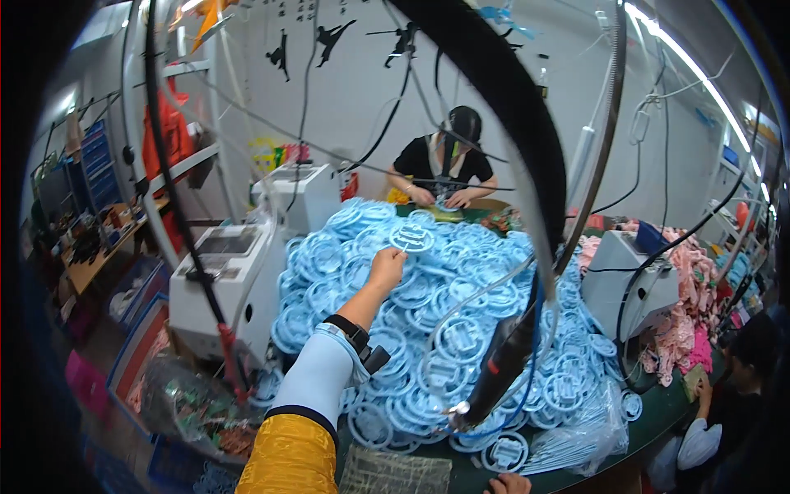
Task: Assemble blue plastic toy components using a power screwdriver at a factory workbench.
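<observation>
My left arm, in a yellow and light blue sleeve, stretches forward over a big heap of light blue round plastic pieces (444, 329). At the far side of the heap my left hand (387, 267) is closed on the edge of one round light blue plastic piece (411, 239), which has openwork inside its ring. Only a bit of my right hand (508, 484) shows at the lower edge, by the near rim of the table; its fingers are mostly cut off. Near it lies a single light blue piece (504, 453).
A black stick-shaped tool (499, 370) hangs on a cord over the heap. White machines (226, 280) stand left, another (629, 284) right. Clear plastic bags (584, 436) lie at the near right. Across the table a person (444, 165) handles a piece; another person (724, 395) is at right.
</observation>
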A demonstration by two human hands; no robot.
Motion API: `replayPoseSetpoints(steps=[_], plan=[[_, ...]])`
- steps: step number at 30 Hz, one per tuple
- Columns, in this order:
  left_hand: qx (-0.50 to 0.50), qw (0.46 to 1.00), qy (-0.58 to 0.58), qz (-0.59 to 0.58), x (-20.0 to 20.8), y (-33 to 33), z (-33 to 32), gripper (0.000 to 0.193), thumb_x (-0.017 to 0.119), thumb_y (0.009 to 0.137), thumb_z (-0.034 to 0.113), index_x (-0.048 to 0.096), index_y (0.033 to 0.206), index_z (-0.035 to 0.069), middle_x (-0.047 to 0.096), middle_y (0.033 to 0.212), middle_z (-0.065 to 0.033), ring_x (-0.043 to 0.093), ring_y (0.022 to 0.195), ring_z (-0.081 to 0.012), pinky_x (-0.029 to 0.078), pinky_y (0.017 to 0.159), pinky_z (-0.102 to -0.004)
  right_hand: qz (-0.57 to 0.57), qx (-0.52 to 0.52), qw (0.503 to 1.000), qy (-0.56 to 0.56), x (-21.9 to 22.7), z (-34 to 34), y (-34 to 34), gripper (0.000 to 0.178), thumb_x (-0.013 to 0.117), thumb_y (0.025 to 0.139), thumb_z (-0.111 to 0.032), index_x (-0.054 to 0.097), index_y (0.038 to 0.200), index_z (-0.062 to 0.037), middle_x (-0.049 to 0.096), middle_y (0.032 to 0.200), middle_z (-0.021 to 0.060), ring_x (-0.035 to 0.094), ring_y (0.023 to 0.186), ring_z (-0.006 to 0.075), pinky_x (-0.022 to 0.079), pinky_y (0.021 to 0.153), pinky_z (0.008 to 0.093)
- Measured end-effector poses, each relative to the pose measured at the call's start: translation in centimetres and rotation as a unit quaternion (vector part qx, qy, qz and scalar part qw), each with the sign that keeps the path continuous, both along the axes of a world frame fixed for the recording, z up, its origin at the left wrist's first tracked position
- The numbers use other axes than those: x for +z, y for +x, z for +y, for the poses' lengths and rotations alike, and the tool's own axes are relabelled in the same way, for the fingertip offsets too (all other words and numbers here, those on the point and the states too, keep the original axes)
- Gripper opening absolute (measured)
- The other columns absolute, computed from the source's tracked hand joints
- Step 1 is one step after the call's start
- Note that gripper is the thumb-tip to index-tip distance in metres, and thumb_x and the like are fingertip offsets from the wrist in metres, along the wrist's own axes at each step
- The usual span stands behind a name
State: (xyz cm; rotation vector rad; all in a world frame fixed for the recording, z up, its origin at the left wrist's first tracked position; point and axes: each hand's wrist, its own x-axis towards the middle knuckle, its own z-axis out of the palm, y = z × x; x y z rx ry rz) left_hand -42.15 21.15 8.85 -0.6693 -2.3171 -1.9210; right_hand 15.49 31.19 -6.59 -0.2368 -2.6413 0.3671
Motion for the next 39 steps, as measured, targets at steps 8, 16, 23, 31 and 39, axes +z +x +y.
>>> replayPoseSetpoints(steps=[8,16,23,31,39], plan=[[0.057,0.998,-0.024,-0.027,-4.7,-9.1,7.3,0.041,0.061,0.087,0.008,0.059,0.126,0.0,0.069,0.082,-0.015,0.067,0.063,-0.0231,0.052,0.05,-0.0379,0.002,0.011,0.999,0.035,-1.4,0.5,-0.7,0.039,0.068,0.081,-0.021,0.062,0.115,-0.0059,0.055,0.121,0.016,0.051,0.112,0.0369,0.037,0.098,0.0538],[0.035,0.992,-0.07,0.097,-1.5,5.0,0.4,0.023,0.061,0.087,0.01,0.067,0.109,0.005,0.061,0.068,-0.0108,0.059,0.061,-0.0236,0.046,0.06,-0.0376,0.009,0.005,1.0,0.029,-0.5,0.4,-0.4,0.037,0.066,0.082,-0.022,0.062,0.115,-0.0057,0.055,0.12,0.0163,0.05,0.115,0.038,0.035,0.1,0.0544],[0.023,0.997,-0.013,0.077,-1.0,20.4,-10.6,0.022,0.06,0.09,0.009,0.067,0.111,0.005,0.052,0.061,-0.0038,0.046,0.055,-0.0106,0.04,0.054,-0.0278,0.025,0.008,1.0,0.016,-0.1,-0.1,-0.4,0.033,0.065,0.084,-0.022,0.062,0.113,-0.0061,0.055,0.122,0.0163,0.049,0.116,0.0376,0.034,0.101,0.0527],[0.015,0.987,-0.142,0.068,-7.7,37.1,-23.2,0.015,0.064,0.089,0.009,0.067,0.103,0.005,0.063,0.083,-0.0098,0.059,0.07,-0.0216,0.047,0.063,-0.0323,0.046,0.028,0.998,0.038,-0.8,0.7,-1.1,0.027,0.064,0.08,-0.015,0.061,0.104,-0.0019,0.053,0.117,0.0186,0.049,0.116,0.0398,0.035,0.1,0.0532],[0.168,0.907,-0.327,0.206,-10.0,36.4,-32.4,0.031,0.074,0.075,0.008,0.063,0.104,0.007,0.056,0.099,-0.0123,0.059,0.093,-0.0325,0.049,0.077,-0.0401,0.038,0.024,0.997,0.062,-1.2,0.4,-0.7,0.027,0.055,0.085,-0.015,0.06,0.106,0.0013,0.054,0.118,0.0195,0.049,0.117,0.04,0.034,0.102,0.0527]])
